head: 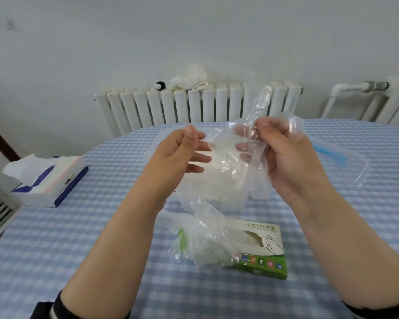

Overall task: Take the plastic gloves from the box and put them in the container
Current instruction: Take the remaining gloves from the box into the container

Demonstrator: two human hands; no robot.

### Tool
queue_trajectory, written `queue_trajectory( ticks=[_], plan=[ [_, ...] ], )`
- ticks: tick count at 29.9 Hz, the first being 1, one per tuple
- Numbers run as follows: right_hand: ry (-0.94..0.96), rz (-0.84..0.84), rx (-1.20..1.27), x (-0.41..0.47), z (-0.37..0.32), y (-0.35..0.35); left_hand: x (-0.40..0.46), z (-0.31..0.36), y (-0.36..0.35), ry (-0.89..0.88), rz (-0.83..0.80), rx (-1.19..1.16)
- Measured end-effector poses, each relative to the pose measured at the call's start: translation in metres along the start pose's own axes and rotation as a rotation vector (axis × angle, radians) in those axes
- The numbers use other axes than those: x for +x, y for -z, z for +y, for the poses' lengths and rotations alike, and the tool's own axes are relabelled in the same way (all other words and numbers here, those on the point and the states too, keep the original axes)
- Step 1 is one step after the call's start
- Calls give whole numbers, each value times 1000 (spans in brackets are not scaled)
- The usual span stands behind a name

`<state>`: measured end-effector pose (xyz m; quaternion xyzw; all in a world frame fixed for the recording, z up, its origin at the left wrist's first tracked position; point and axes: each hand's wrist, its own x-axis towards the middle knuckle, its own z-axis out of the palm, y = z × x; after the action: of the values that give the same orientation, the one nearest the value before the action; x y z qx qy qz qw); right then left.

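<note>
At frame centre, the right hand grips a clear plastic glove raised above the white container; the left hand is beside it, fingers relaxed and released. More gloves spill from the green box, lower centre on the checked tablecloth.

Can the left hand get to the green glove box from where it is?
Probably yes. The left hand is open, holding nothing, and the green glove box lies just below it. Only loose plastic gloves spilling out cover the box's left end.
</note>
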<state>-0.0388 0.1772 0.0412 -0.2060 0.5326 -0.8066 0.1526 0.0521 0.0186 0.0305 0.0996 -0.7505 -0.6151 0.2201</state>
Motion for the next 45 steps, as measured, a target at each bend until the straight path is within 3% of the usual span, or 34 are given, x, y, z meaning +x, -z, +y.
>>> queue_trajectory(
  ticks=[4, 6, 11, 17, 21, 27, 33, 40, 45],
  plan=[
    [110, 91, 25, 1, 3, 0, -5, 4, -7, 112, -271, -56],
    [161, 108, 6, 1, 4, 1, -7, 8, -15, 106, -309, -14],
    [213, 115, 4, 1, 10, -1, 11, 11, -28, 166, -170, -109],
    [319, 144, -118, 4, 12, 3, 34, 20, -28, 134, -152, -110],
    [278, 198, -223, 7, 9, 8, 53, 28, -23, 141, -42, -184],
    [89, 223, -334, 16, 10, 17, 102, 8, -13, 43, 49, 213],
    [-56, 242, -387, 31, 20, 32, 139, -17, 5, -37, -125, 762],
    [-95, 289, -323, 41, 18, 45, 146, -42, 22, -102, -258, 1198],
    [-94, 266, -290, 38, 17, 44, 140, -41, 25, -299, -300, 1470]
  ],
)
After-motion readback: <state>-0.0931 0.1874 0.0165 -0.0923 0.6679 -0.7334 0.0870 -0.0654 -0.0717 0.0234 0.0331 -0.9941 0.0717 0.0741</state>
